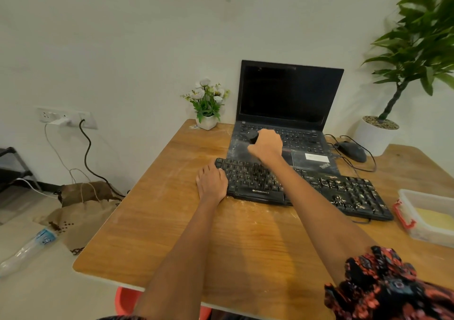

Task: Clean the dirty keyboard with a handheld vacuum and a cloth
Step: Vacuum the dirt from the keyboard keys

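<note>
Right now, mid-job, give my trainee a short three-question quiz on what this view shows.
1. True or false: the left hand rests on the left end of the external keyboard.
2. The right hand grips a dark object over which device?
A. the laptop
B. the mouse
C. the plastic container
3. Fill in: the flower pot stands on the table to the ____ of the laptop.

Key: 1 true; 2 A; 3 left.
</note>
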